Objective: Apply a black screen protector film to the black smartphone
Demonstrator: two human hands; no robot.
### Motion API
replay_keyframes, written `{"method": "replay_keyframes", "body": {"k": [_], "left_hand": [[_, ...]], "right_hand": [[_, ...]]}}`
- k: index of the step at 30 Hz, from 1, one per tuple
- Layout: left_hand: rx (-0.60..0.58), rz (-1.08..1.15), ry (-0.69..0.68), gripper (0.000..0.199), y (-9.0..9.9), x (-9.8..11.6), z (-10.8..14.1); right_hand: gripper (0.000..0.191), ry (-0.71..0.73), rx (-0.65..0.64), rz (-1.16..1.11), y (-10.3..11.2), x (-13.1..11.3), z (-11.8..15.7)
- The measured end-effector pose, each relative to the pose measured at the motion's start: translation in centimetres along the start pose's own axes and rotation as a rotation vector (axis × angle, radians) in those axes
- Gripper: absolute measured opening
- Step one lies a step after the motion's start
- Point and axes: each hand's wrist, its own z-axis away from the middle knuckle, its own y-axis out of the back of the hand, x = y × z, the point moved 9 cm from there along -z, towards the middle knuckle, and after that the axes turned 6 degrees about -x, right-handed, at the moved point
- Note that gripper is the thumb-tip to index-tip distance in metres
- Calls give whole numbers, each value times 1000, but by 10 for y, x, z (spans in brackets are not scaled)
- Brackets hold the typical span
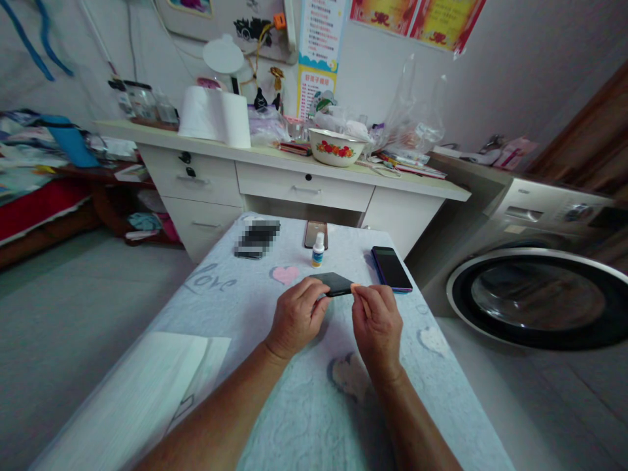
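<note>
A dark, flat smartphone is held between my two hands, slightly above the cloth-covered table. My left hand is closed on its left end, thumb and fingers pinching the edge. At the right corner, my right hand pinches it with thumb and forefinger. Just beyond the phone stands a small white spray bottle with a label. Behind the bottle lies a brownish phone case or phone. Another phone with a dark screen rests to the right, near the table's edge.
A pixelated dark item lies at the table's far left. White sheets cover the near left. Beyond is a white desk bearing a paper roll and a flowered bowl. A washing machine stands at right.
</note>
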Motion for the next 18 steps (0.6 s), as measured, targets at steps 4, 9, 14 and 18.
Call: {"method": "replay_keyframes", "body": {"k": [4, 9, 14, 18], "left_hand": [[4, 0, -8, 12, -1, -1, 1], [10, 3, -7, 13, 0, 0, 1], [13, 15, 2, 14, 1, 1, 0], [-6, 27, 6, 13, 1, 2, -1]], "right_hand": [[14, -9, 12, 11, 2, 3, 0], [16, 8, -3, -15, -4, -5, 2], [17, 45, -54, -52, -15, -18, 4], [18, 57, -80, -68, -20, -25, 5]]}}
